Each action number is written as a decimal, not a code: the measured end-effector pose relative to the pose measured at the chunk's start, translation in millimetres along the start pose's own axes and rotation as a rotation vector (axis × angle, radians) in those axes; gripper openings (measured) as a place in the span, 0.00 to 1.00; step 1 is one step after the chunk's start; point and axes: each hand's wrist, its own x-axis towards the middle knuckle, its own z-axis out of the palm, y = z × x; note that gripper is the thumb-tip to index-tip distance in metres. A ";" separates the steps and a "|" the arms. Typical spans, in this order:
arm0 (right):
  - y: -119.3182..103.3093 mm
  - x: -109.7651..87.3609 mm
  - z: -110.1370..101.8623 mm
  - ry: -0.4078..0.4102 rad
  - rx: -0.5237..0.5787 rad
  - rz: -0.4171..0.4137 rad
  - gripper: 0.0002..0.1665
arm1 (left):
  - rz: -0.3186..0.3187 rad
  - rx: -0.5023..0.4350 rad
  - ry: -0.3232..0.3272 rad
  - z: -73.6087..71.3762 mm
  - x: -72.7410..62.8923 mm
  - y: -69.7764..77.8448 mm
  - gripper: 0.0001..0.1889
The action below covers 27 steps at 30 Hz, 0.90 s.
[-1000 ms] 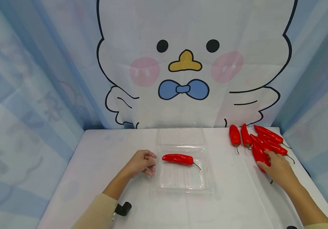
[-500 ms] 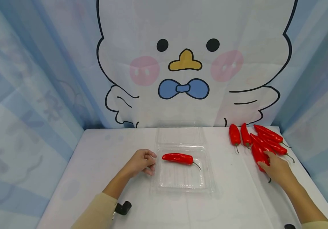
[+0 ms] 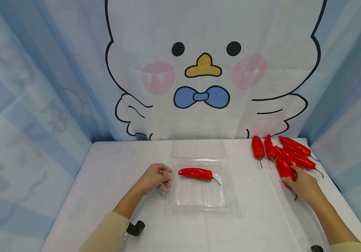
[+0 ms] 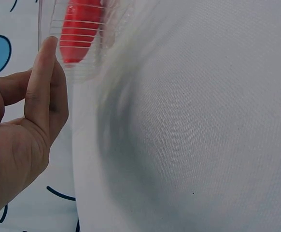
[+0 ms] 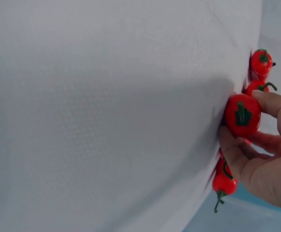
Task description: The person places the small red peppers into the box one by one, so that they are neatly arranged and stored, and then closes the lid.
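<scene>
Just past the white surface [image 3: 199, 231] I see a cloth backdrop [image 3: 215, 21] printed with a big, pink-cheeked white bird, its beak [image 3: 203, 67] yellow, its bow tie [image 3: 201, 97] blue. A left drape [image 3: 26, 122] and a right drape [image 3: 351, 105], both pale blue, hang creased in soft light.

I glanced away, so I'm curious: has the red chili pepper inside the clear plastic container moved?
No. Judged against the clear plastic container, the red chili pepper lies in the same place, pointing the same way.
</scene>
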 end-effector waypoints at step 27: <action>-3.4 -3.3 -2.2 0.009 0.024 -0.006 0.52 | -0.003 -0.004 -0.005 -1.5 -1.6 1.8 0.13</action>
